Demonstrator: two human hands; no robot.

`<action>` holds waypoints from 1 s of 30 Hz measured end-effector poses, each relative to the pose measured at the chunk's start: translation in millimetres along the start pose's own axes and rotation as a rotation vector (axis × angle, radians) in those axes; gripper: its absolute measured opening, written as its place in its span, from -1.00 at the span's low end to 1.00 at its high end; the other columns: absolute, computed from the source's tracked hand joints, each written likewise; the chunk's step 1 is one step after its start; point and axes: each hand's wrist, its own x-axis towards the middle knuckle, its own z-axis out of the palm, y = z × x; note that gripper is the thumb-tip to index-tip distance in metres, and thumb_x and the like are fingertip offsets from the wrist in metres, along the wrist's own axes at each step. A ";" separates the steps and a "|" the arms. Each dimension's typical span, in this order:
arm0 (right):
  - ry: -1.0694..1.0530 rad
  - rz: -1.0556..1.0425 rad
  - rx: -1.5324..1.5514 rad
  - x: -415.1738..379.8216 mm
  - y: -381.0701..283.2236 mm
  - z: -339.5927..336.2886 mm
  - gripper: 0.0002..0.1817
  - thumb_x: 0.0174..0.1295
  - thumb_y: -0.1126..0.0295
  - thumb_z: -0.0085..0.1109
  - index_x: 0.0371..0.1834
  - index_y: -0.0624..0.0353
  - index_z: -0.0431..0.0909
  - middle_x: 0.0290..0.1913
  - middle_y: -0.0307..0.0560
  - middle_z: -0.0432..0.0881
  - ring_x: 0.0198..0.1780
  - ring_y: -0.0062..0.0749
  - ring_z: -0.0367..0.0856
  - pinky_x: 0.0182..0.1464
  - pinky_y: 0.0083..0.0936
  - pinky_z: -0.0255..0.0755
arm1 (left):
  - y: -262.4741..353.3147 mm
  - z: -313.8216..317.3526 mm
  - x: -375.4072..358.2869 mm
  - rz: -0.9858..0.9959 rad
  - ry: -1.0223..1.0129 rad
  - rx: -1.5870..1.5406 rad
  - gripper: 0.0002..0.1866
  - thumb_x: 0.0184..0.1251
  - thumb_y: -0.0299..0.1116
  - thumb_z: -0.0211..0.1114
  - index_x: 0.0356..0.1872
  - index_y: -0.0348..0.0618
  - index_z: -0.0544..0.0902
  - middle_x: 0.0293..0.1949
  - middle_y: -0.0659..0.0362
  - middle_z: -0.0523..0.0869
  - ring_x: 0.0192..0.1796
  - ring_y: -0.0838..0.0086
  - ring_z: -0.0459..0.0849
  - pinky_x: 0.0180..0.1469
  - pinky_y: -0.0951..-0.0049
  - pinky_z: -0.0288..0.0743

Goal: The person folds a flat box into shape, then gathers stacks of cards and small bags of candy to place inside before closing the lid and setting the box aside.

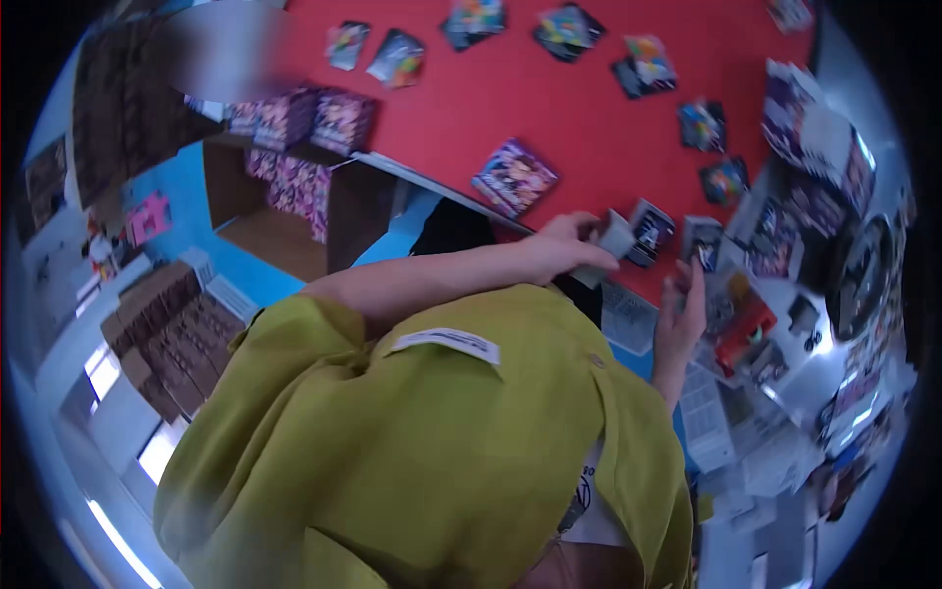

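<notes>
My left hand (569, 247) reaches across my front to the near edge of the red table. Its fingers and thumb close on a small pale block (615, 239), perhaps a stack of cards. Just right of that block stands a dark printed pack (651, 234). My right hand (684, 319) is raised at the table's edge with fingers apart and nothing visible in them. Above its fingertips is another stack of dark cards (703, 240). A purple illustrated box (514, 178) lies on the table to the left of these.
Several small card piles (569, 31) lie in an arc across the red table (589, 128). An open cardboard box (265, 240) sits at left near purple boxes (343, 122). At right are an open display box (814, 128), a red tool (746, 334) and clear plastic wrap (775, 456).
</notes>
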 end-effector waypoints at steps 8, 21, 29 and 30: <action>-0.523 0.096 0.593 23.7 -117.9 86.6 -0.13 0.18 0.18 0.20 0.47 0.18 -0.07 0.46 0.07 -0.01 0.40 -0.10 0.16 0.33 -0.25 0.15 | -7.0 -81.4 -39.5 0.199 -0.100 -0.320 -0.42 -0.05 -0.44 0.47 0.06 -0.36 0.48 -0.12 0.13 0.65 -0.06 0.48 0.59 0.02 0.50 0.45; -0.492 -0.417 0.109 53.7 -192.7 132.8 0.11 -0.37 0.27 0.52 0.35 0.23 0.06 0.19 0.15 0.26 0.23 -0.02 0.31 0.24 -0.18 0.26 | 16.0 -138.3 -83.8 0.205 -0.269 -0.755 -0.51 0.07 -0.34 0.42 0.03 -0.29 0.50 -0.12 0.10 0.61 -0.10 0.41 0.62 -0.02 0.38 0.51; -0.305 -0.429 0.134 50.8 -161.9 103.6 0.26 -0.37 0.12 0.59 0.41 0.25 -0.05 0.37 0.15 0.16 0.31 -0.02 0.26 0.32 -0.17 0.16 | 45.6 -116.6 -68.9 0.164 -0.221 -0.528 -0.55 0.10 -0.42 0.35 0.04 -0.29 0.47 -0.11 0.07 0.63 -0.07 0.36 0.65 0.02 0.33 0.56; -0.240 -0.372 0.164 44.1 -149.3 94.2 0.16 -0.25 0.09 0.55 0.41 0.24 0.02 0.39 0.16 0.16 0.35 -0.03 0.22 0.34 -0.21 0.12 | 53.7 -110.1 -69.4 0.181 -0.231 -0.538 -0.56 0.11 -0.41 0.34 0.03 -0.29 0.47 -0.11 0.06 0.63 -0.06 0.34 0.65 0.02 0.32 0.56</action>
